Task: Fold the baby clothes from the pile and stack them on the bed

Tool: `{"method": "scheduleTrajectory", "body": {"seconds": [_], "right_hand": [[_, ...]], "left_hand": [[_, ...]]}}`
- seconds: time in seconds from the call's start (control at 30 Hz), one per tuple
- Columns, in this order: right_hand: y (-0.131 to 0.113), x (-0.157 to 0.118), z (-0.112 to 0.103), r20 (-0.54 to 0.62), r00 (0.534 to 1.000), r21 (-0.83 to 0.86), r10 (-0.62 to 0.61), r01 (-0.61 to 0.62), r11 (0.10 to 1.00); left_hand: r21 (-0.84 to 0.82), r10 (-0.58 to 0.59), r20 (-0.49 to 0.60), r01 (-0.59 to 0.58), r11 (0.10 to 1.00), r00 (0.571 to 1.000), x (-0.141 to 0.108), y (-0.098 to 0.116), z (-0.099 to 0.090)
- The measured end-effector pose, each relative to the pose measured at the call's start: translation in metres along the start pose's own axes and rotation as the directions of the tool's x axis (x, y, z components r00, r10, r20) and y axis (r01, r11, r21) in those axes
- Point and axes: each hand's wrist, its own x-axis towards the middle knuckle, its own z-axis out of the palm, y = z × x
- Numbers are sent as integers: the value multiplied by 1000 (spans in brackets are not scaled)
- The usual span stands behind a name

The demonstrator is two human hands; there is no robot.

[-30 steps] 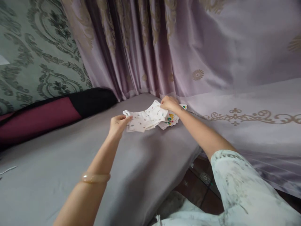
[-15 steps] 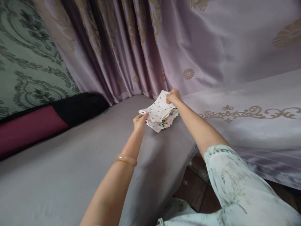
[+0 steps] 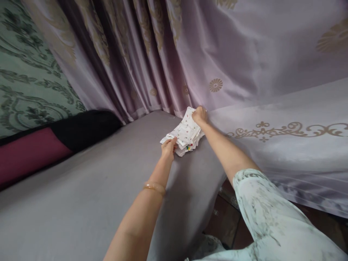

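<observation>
A stack of folded white cloths [image 3: 185,131] with small coloured prints lies at the far corner of the grey-covered bed or couch. Bits of red, yellow and green show along its near side. My left hand [image 3: 169,146], below a bangle on the forearm, pinches the near left edge of the top cloth, thumb uppermost. At the far right corner of the same cloth, my right hand [image 3: 200,116] is closed, its fingertips partly hidden. The top cloth rests spread over the pile between both hands.
Purple curtains [image 3: 201,54] with gold patterns hang right behind the stack. A black and maroon cushion or bolster [image 3: 84,127] runs along the left, against green patterned wallpaper [image 3: 24,72]. The grey surface [image 3: 95,195] drops off to a dark tiled floor [image 3: 223,221].
Both hands have come down slightly, and my left hand has shifted right and nearer to me. The top cloth now sits lower and flatter on the pile. The view has turned a little.
</observation>
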Motion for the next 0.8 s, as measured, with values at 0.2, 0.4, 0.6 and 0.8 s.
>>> {"method": "scheduleTrajectory", "body": {"seconds": [0.2, 0.4, 0.6, 0.8], "right_hand": [[6, -16, 20, 13, 999, -24, 43, -43, 999], [10, -34, 44, 52, 998, -54, 36, -33, 998], [10, -42, 55, -1, 999, -134, -49, 48, 990], [15, -40, 58, 35, 997, -149, -68, 72, 986]], "left_hand": [[23, -12, 14, 12, 1000, 1000, 4, -16, -4], [2, 23, 44, -23, 1000, 999, -1, -25, -14], [-53, 85, 65, -81, 995, 994, -5, -37, -32], [-60, 181, 104, -176, 983, 978, -7, -48, -41]]}}
